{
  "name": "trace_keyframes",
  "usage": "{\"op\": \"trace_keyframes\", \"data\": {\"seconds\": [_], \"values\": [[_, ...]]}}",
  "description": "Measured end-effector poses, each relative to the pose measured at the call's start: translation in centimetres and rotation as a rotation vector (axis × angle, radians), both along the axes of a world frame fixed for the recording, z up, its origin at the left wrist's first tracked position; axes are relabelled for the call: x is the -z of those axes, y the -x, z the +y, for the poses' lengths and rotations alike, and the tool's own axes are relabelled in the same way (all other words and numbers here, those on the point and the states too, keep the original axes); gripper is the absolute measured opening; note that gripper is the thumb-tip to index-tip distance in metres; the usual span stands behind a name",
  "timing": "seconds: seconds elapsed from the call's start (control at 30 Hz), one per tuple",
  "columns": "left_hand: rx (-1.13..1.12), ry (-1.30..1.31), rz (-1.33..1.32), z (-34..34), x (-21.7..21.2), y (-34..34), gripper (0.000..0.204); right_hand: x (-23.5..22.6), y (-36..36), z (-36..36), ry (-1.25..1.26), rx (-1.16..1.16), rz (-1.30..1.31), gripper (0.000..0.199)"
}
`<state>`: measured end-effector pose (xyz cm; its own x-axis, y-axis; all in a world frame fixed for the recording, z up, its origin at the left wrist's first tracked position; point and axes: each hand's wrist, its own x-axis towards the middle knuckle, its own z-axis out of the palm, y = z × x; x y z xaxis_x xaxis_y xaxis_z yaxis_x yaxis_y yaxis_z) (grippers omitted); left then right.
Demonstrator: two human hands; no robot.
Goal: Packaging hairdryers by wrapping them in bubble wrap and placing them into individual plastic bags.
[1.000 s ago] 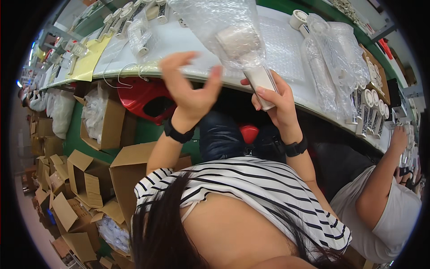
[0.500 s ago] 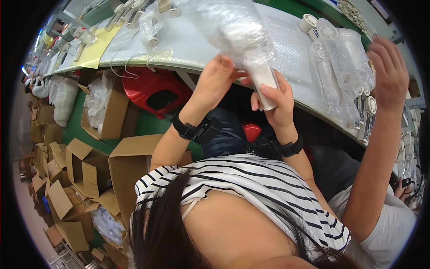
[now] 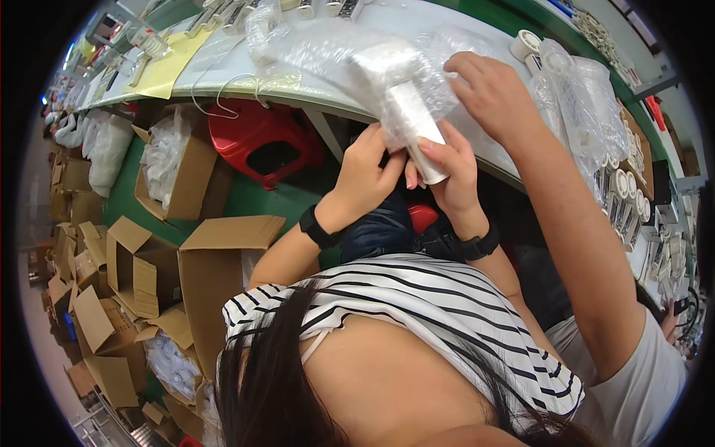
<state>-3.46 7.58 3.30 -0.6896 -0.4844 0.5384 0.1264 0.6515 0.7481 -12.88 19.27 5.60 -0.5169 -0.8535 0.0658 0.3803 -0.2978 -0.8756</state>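
Note:
A white, flat-handled device is partly inside a clear bubble-wrap bag in front of me; its kind cannot be made out. My right hand grips the bare lower end of its handle, thumb on top. My left hand is closed at the bag's open edge beside the handle, pinching the wrap. The bag covers the device's upper end and trails left over the table. A co-worker's hand reaches in from the right, its fingertips close to the bag; whether they touch it, I cannot tell.
The white table carries more wrapped devices at right, round-headed white ones beyond them and a yellow sheet at left. A red stool stands below. Open cardboard boxes crowd the floor at left.
The device has come nearer to me, its bag now flopping leftward. My left hand has moved down along the bag's edge. The co-worker's hand has swung in from the right.

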Motion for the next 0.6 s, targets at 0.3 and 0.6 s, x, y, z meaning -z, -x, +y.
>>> {"op": "trace_keyframes", "data": {"seconds": [0.3,0.6], "values": [[-0.094,0.230,0.020,-1.4,0.1,-5.0,0.019,0.6,-2.8,-2.6,-0.147,-0.071,0.374,0.045],[-0.297,-0.028,-0.293,0.1,0.7,-9.5,0.016,3.1,-4.5,-5.6,-0.089,-0.116,0.252,0.041]]}}
